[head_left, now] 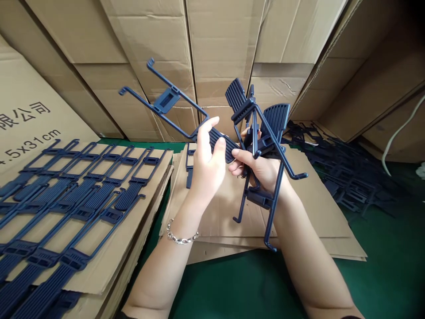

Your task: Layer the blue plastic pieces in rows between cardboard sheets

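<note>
My left hand (209, 166), with a silver chain bracelet at the wrist, is closed around the ribbed end of a dark blue plastic hooked frame (167, 101). Its two hooked prongs point up and to the left, and the ribbed end reaches close to my right fingers. My right hand (264, 170) grips several similar frames (275, 118) in a bundle, their ribbed plates up and hooked prongs sticking out at various angles. Some right fingers are hidden behind the bundle. Below my left hand, another blue frame (189, 166) lies partly covered on cardboard.
Cardboard sheets (312, 195) lie in front of me on a green surface (232, 283). On the left, rows of blue frames (109, 215) cover a cardboard stack (96, 274). A loose heap of frames (352, 186) lies at right. Cardboard boxes (226, 44) stand behind.
</note>
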`<state>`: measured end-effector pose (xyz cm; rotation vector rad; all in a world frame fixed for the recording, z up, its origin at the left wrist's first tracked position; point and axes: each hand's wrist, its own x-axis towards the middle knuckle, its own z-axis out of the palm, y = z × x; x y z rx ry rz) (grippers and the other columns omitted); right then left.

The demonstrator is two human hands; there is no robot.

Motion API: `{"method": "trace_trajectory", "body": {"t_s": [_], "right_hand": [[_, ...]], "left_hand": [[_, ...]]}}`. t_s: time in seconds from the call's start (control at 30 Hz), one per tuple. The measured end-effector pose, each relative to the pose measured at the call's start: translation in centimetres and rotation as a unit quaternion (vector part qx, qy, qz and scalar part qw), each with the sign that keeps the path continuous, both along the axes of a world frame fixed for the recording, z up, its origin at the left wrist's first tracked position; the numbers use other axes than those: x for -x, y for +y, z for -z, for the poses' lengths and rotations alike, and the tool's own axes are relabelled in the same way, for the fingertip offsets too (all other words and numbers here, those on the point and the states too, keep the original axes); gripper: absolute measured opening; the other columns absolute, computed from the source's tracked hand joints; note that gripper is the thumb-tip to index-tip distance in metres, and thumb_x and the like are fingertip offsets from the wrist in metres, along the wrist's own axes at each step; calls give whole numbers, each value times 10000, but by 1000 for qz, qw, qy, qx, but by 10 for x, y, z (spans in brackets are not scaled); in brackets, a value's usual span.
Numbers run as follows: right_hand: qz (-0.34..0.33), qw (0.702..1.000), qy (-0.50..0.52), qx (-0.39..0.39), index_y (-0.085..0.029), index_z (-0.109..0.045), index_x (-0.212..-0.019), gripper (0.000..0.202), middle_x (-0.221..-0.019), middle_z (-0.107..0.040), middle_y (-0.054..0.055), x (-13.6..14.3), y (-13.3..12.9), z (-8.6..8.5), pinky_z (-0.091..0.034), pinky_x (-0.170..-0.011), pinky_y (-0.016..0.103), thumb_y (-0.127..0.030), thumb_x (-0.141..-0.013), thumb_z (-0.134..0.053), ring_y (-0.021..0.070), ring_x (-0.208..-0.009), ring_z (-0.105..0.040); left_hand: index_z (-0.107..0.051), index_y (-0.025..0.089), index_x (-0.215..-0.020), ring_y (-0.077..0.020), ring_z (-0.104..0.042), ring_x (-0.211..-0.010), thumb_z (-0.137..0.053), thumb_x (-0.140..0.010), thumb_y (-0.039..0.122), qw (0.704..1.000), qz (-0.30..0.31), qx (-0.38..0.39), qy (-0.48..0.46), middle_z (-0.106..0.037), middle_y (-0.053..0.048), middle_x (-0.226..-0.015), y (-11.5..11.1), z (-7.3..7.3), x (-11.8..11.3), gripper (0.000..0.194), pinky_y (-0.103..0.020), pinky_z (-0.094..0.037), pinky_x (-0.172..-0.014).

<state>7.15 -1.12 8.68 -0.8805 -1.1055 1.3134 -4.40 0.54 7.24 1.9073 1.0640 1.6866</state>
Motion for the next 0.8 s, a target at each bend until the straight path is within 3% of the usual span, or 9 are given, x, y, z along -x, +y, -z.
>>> {"method": "trace_trajectory", "body": {"t_s": [0.1, 0.23, 0.33, 0.47, 0.57, 0.67, 0.8], "right_hand": [[30, 1000, -4, 3, -170, -457, -870, 337, -675, -590, -23, -4, 1, -1, -504, -425, 169, -197, -615, -677, 102, -483, -577], [130, 991, -8, -19, -172, -456, -866, 326, -772, -593, -19, -21, 8, -3, -517, -433, 164, -173, -617, -666, 82, -487, -571], [184, 982, -8, -32, -179, -436, -899, 340, -771, -587, -26, -38, 11, -6, -509, -422, 158, -121, -627, -631, 78, -484, -567], [249, 968, 2, -41, -170, -417, -911, 350, -729, -581, -24, -60, 9, -14, -486, -392, 139, -44, -622, -571, 74, -459, -552], [280, 958, 14, -61, -158, -420, -898, 334, -713, -579, -20, -69, 6, -18, -486, -392, 136, -33, -622, -559, 70, -447, -541], [285, 956, 11, -64, -158, -417, -901, 328, -712, -581, -21, -72, 5, -19, -485, -393, 131, -30, -633, -555, 64, -446, -536], [273, 960, 6, -55, -161, -411, -897, 338, -701, -578, -24, -70, 6, -18, -487, -391, 138, -17, -624, -548, 70, -447, -539]], "left_hand": [[-374, 240, -1186, -193, -384, -1188, -379, -883, 302, 999, -4, 16, 28, -421, -44, -1245, 6, -1, 10, 309, -346, -331, -1014], [-448, 224, -1130, -164, -441, -1127, -387, -845, 170, 980, 39, 127, 148, -492, -13, -1191, 3, -1, 12, 297, -318, -338, -1001], [-504, 248, -1071, -161, -510, -1022, -382, -851, 221, 929, 101, 226, 274, -548, 1, -1119, -5, 5, 2, 253, -300, -405, -918], [-536, 195, -1011, -153, -570, -829, -336, -849, 200, 832, 146, 319, 429, -583, -55, -1009, -14, 20, -18, 257, -244, -473, -690], [-568, 179, -981, -188, -578, -774, -488, -760, 175, 778, 190, 342, 492, -593, -80, -952, -18, 32, -27, 234, -254, -464, -603], [-531, 214, -1079, -231, -570, -852, -621, -665, 189, 739, 215, 350, 534, -572, -86, -1031, -20, 38, -33, 425, -265, -467, -603], [-439, 234, -1205, -287, -557, -907, -732, -572, 321, 701, 209, 370, 572, -538, -117, -1108, -21, 32, -39, 702, -325, -491, -631]]}}
